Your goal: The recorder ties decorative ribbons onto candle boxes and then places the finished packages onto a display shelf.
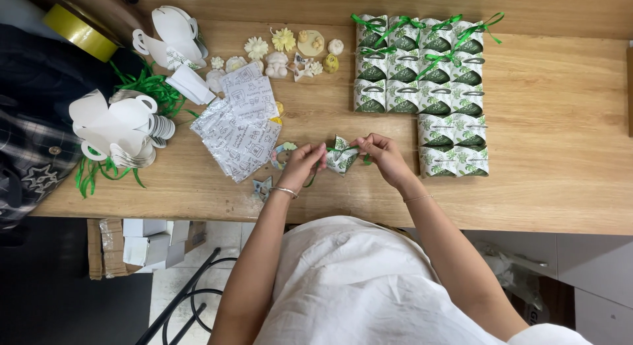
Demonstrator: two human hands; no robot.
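Seen from above at a wooden table point(560, 187): a small green-and-white paper favour box point(342, 156) held just above the near part of the tabletop, between two hands. Left hand point(300, 166) curled, fingertips pinched on the box's left side and on a strand of green ribbon point(336, 149) crossing its top; right hand point(384, 157) likewise closed to a pinch on the ribbon end at the box's right, remaining fingers loosely folded. Exact grip on the ribbon too small to make out. Likely very light, thin folded card: stiff enough to keep shape, easily crushed or creased by a hard squeeze, so best taken at the side walls or the folded corners, never pressed on the top flaps. Ribbon narrow, soft and probably slick, apt to slide through a loose pinch; best held close to the box. Just right of the hands, touching rows of finished boxes point(422, 81), the far ones tied with green bows. To the left, a fan of clear printed sachets point(241, 131), small pale moulded shapes point(290, 55) beyond them, flat white box blanks point(119, 127) over loose green ribbon, and a roll of yellow tape point(79, 32) at the far corner.
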